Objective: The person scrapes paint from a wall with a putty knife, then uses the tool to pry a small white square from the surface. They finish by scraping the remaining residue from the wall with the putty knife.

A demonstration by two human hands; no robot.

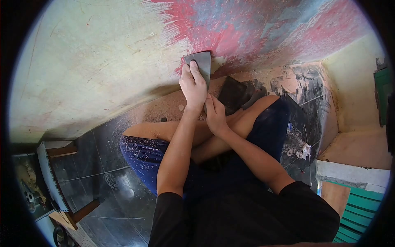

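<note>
A wide grey metal scraper [204, 61] has its blade edge against the painted wall [103, 49], where pale paint meets red and blue-grey patches. My left hand [194, 87] is closed on the blade, one digit lying along its face. Just below, my right hand [215, 114] is wrapped around the scraper's lower end; the handle is hidden by the fingers. Both hands are above my crossed legs [158, 129]. Paint flakes speckle my blue shorts [142, 154] and the floor close to the wall.
Pinkish dust and scrapings cover the dark tile floor [103, 164] along the wall. A dark flat object [231, 94] lies by my legs. At left stands a wooden-framed piece [55, 181]; at right are a ledge [354, 175] and green slats [360, 210].
</note>
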